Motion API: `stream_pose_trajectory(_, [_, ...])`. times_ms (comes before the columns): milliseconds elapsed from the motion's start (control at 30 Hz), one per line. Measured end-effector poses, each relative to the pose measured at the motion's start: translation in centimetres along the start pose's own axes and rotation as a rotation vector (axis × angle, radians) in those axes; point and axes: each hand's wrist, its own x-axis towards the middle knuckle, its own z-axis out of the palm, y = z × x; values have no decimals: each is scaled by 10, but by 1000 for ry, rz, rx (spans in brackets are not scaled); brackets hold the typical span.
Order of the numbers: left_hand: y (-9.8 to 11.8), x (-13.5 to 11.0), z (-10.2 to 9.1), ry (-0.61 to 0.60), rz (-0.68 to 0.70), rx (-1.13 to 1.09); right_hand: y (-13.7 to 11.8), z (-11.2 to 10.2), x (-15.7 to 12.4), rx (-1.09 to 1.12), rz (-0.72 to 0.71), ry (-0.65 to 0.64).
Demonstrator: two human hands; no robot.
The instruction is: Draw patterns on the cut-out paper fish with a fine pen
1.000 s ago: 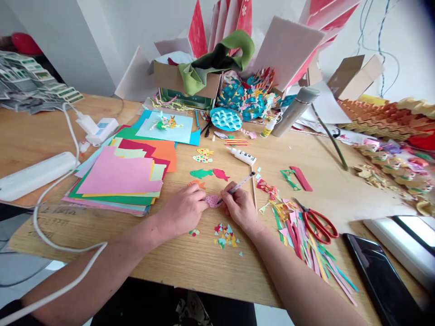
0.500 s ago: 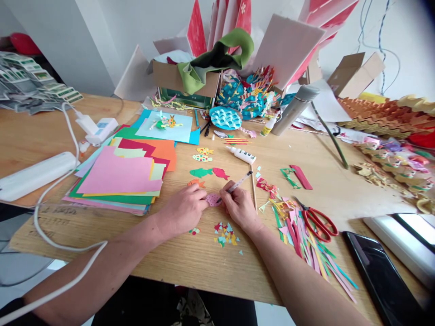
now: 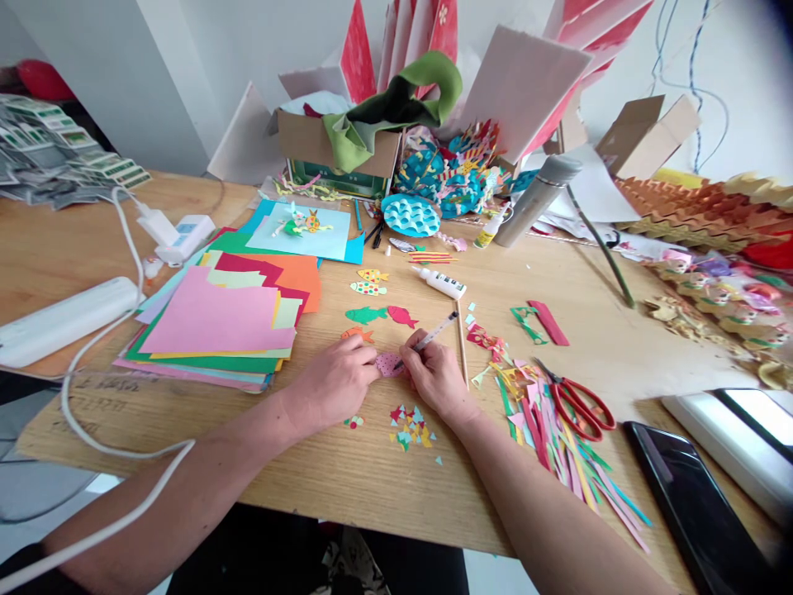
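Note:
Between my hands lies a pink paper cutout (image 3: 388, 364) dotted with dark spots; its ends are partly covered by my fingers. My left hand (image 3: 339, 376) is closed at its left end, fingertips pressing it to the table. My right hand (image 3: 437, 376) grips a slim white pen (image 3: 435, 332), its dark tip down at the cutout's right part. Just beyond are paper fish: a green fish (image 3: 365, 315), a red fish (image 3: 402, 316), an orange fish (image 3: 358, 334) and a spotted pale fish (image 3: 368, 288). Nearer me sits a heap of tiny paper bits (image 3: 411, 428).
Stacked coloured paper (image 3: 214, 318) is on the left, beside a white cable (image 3: 78, 372). Right of my hand are paper strips (image 3: 567, 463), red-handled scissors (image 3: 582, 405) and a phone (image 3: 694, 504). A glue bottle (image 3: 441, 283) and a steel flask (image 3: 538, 201) stand farther back.
The pen's upper end has shifted slightly left, with its tip still at the pink cutout. My left hand has stayed put.

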Motion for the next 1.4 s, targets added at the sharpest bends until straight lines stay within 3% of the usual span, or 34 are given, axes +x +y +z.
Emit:
stream_pose_trajectory(1067, [0, 0, -1, 18, 13, 13, 0, 1, 0, 70, 20, 41])
stream_pose_trajectory(1400, [0, 0, 0, 58, 4, 18, 2, 6, 0, 28, -31, -5])
